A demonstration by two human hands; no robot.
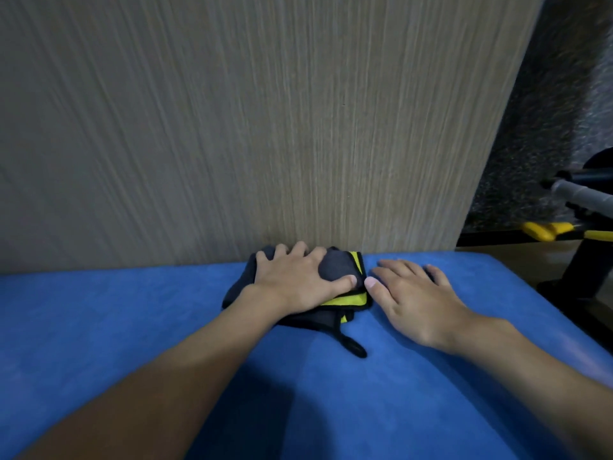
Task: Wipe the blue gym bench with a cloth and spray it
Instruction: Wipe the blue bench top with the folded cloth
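Note:
The blue gym bench (132,320) fills the lower half of the view. A folded dark grey cloth with yellow and black trim (345,277) lies on it at the far edge, against a wall panel. My left hand (298,277) presses flat on the cloth, fingers spread, thumb on its right part. My right hand (414,293) rests flat on the bare bench just right of the cloth, its thumb tip almost touching the left thumb. A black loop from the cloth (353,346) trails toward me. No spray bottle is in view.
A wood-grain wall panel (232,127) rises directly behind the bench. At the right, beyond the bench end, stands black and yellow gym equipment (564,230) with a grey bar (583,194) on a dark speckled floor.

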